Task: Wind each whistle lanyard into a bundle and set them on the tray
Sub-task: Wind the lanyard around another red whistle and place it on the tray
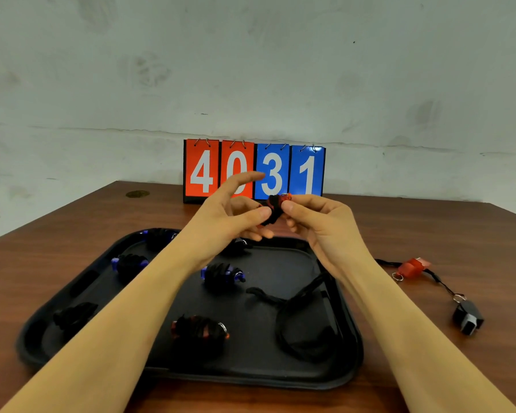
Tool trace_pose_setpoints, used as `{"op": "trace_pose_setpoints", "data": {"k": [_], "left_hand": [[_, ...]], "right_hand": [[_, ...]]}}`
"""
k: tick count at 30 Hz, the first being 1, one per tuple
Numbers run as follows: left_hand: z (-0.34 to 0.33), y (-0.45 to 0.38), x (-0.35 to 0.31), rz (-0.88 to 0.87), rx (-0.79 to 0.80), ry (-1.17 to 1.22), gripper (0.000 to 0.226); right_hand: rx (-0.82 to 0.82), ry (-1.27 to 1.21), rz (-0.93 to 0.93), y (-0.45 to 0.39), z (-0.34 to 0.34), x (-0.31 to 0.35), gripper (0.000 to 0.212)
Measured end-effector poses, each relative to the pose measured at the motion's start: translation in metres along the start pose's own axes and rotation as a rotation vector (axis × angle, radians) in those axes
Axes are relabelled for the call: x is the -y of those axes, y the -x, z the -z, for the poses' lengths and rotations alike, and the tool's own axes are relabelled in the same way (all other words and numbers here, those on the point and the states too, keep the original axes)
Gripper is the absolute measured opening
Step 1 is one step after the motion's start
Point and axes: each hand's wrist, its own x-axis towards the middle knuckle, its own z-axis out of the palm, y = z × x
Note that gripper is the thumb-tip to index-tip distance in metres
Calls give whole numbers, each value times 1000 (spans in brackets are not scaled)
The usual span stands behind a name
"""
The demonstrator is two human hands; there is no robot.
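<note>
Above the far rim of the tray, both hands pinch a red whistle half-wrapped in black cord: right hand gripping it, left hand thumb on the wrap, forefinger raised. Light and limp, the cord probably slips loose; hold across the windings. Open room lies mid-tray between finished bundles.

Scuffed pale wall, brown wood table

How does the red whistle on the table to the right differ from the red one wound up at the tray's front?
The loose red plastic whistle lies on the brown wooden table with its black cord strung out; the cord-wrapped red whistle bundle sits inside the black plastic tray, lanyard coiled tight. Both are red with black cord and a metal ring.
</note>
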Motion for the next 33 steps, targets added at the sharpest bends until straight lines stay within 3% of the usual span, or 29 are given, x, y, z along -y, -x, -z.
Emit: {"op": "trace_pose_setpoints", "data": {"k": [10, 21, 28, 33], "left_hand": [[-4, 1, 3, -96, -45, -269, 20], [-7, 0, 11, -125, -146, -582, 22], [-11, 2, 10, -158, -140, -599, 22], [-8, 2, 11, -170, -160, -573, 23]], "right_hand": [[-106, 92, 7, 0, -3, -3, 3], [-155, 260, 106, 3, -8, -4, 8], [-186, 614, 311, 7, -12, -7, 25], [-135, 667, 388, 7, -11, -8, 12]]}}
